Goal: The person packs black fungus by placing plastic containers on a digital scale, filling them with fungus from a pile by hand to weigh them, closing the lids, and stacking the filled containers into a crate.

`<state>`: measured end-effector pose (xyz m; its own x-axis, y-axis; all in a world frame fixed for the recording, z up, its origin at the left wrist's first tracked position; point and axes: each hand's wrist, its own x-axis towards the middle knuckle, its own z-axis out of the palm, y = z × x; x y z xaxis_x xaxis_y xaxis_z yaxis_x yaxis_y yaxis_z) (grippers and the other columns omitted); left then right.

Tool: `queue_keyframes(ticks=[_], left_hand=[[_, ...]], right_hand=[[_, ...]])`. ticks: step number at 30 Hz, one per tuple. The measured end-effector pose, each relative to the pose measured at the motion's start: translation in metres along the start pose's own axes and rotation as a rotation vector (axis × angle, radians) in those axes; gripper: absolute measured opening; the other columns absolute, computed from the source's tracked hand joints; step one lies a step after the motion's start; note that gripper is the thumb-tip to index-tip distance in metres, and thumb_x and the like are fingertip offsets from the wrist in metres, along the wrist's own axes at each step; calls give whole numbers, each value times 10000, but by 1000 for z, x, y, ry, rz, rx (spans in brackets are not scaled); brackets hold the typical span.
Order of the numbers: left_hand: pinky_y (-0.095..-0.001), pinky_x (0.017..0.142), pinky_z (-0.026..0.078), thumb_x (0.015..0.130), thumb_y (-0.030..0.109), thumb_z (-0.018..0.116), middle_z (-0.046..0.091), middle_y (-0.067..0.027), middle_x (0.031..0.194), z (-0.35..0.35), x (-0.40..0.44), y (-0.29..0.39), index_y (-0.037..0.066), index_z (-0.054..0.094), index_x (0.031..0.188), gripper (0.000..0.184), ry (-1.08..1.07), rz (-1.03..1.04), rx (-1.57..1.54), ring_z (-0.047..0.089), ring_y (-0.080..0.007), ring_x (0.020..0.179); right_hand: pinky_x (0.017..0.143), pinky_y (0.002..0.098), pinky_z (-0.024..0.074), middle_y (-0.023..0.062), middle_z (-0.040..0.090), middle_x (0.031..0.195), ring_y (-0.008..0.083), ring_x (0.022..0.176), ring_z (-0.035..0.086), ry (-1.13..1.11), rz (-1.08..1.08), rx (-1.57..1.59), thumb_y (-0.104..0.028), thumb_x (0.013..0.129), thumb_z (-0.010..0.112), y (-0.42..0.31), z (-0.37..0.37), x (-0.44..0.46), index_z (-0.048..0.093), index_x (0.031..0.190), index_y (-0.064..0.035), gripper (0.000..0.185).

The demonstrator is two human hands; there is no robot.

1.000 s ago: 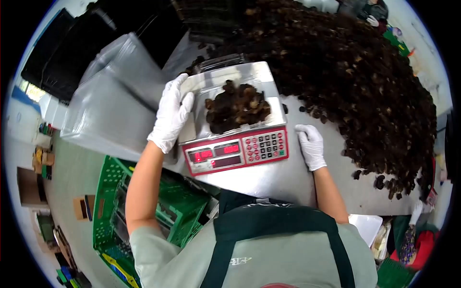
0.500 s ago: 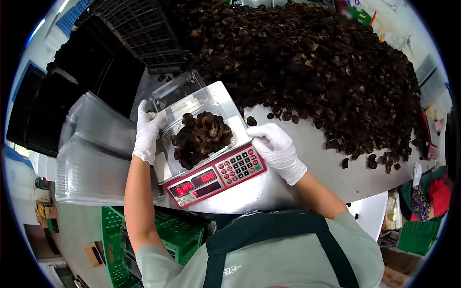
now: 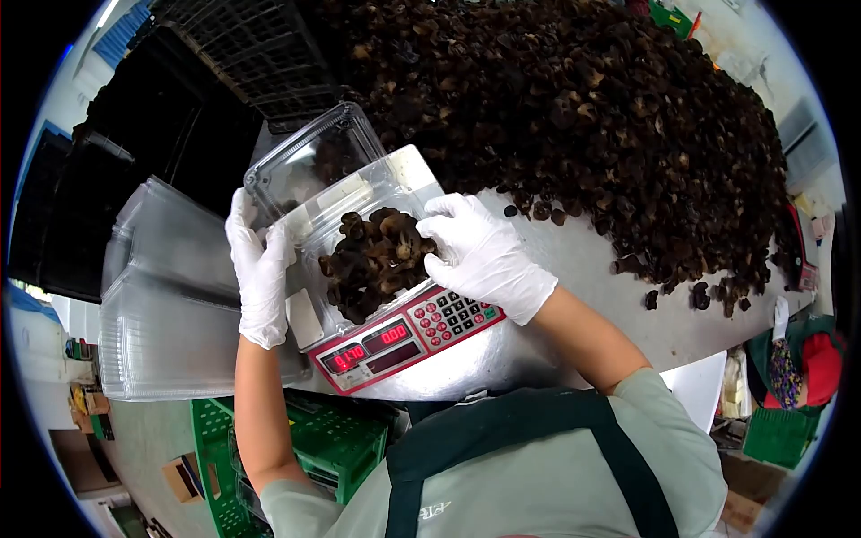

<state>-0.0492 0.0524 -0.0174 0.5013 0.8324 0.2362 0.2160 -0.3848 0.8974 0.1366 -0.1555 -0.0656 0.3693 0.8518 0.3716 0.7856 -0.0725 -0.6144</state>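
Mushrooms [image 3: 369,260] lay in a clear box [image 3: 312,260] on the scale [image 3: 453,318] (I saw its red digits lit). My left hand [image 3: 262,269] was spread, thumb apart, beside the lid [image 3: 309,166]; my right hand [image 3: 484,255] reached the mushrooms' edge, its grip hidden from me.

Single head-worn view, wide fisheye, black corners, edges bent. Looks forward and steeply down from the wearer's head; apron [image 3: 502,439] fills bottom centre, very near. Scale [image 3: 417,332] just left of centre, close, seen from above and skewed in frame. Left hand [image 3: 260,273] and right hand [image 3: 489,255] at arm's reach. Pile [image 3: 574,117] farther out, top to upper right. Floor [image 3: 148,439] well below, lower left. Co-worker's sleeve [image 3: 786,375] tiny at right rim; probably well off, warping makes depth hard to judge.
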Motion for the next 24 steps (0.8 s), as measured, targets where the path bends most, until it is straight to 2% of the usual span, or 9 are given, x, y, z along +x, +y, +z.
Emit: queue_keyframes(ticks=[3, 5, 6, 8, 12, 14, 19, 21, 24], left_hand=[[-404, 1188, 360, 942, 23, 579, 470, -163, 1508, 1, 0, -3, 37, 380, 1562, 652, 114, 289, 291, 438, -286, 1421], [-423, 1118, 414, 872, -31, 610, 580, -179, 1372, 10, -6, 7, 35, 527, 1435, 573, -1, 649, 385, 538, -323, 1301], [-421, 1140, 405, 855, -63, 608, 604, -193, 1336, 20, -16, 15, 27, 606, 1319, 472, -114, 596, 333, 555, -353, 1282], [-488, 1189, 340, 880, -14, 601, 624, -143, 1361, 32, -25, 24, 85, 636, 1317, 450, -354, 701, 472, 546, -331, 1329], [-579, 1211, 270, 925, 70, 616, 620, -85, 1414, 49, -45, 25, 145, 642, 1349, 432, -531, 693, 679, 506, -310, 1393], [-578, 1211, 270, 926, 74, 618, 620, -81, 1414, 50, -47, 21, 146, 641, 1352, 432, -547, 685, 684, 505, -309, 1394], [-588, 1211, 267, 931, 101, 628, 563, -122, 1471, 39, -50, 32, 129, 619, 1386, 456, -510, 611, 552, 492, -315, 1406], [-484, 1176, 363, 925, 88, 635, 549, -196, 1452, 17, -39, 36, 72, 623, 1368, 443, -410, 623, 521, 523, -355, 1348], [-399, 1155, 387, 945, 59, 598, 551, -186, 1421, -21, -17, 15, 11, 610, 1356, 414, -287, 442, 362, 524, -310, 1331]], right_hand=[[918, 426, 547, 125, 588, 1241, 302, 1093, 572, -51, -50, -203, -218, 862, 666, -9, -4, 8, 713, 1030, -22, 262], [905, 424, 552, 120, 589, 1271, 301, 1080, 582, -144, -27, -278, -217, 857, 681, -14, -6, 12, 718, 1006, -26, 245], [905, 424, 552, 120, 589, 1271, 301, 1080, 582, -146, -24, -280, -217, 857, 681, -13, -3, 13, 718, 1006, -26, 245], [908, 401, 561, 55, 623, 1273, 286, 1130, 600, -130, 14, -298, -175, 851, 697, -9, 4, 15, 714, 924, -44, 150], [864, 364, 558, 99, 627, 1190, 247, 1037, 621, -68, -60, -123, -188, 886, 692, 4, -1, 9, 710, 1003, -33, 196], [854, 311, 542, 43, 633, 1111, 162, 995, 619, -69, 303, 872, -178, 937, 694, 10, -4, 2, 706, 1037, -28, 180], [932, 287, 500, 43, 675, 1139, 130, 1036, 623, -31, 368, 846, -138, 979, 672, 39, -60, -48, 724, 1139, -17, 207], [944, 300, 492, 53, 684, 1144, 143, 1042, 625, -15, 489, 619, -141, 974, 675, 47, -108, -95, 728, 1090, -11, 182], [934, 327, 484, 60, 666, 1076, 178, 1021, 606, -59, 661, 337, -181, 956, 696, 74, -183, -192, 703, 1035, 13, 210]])
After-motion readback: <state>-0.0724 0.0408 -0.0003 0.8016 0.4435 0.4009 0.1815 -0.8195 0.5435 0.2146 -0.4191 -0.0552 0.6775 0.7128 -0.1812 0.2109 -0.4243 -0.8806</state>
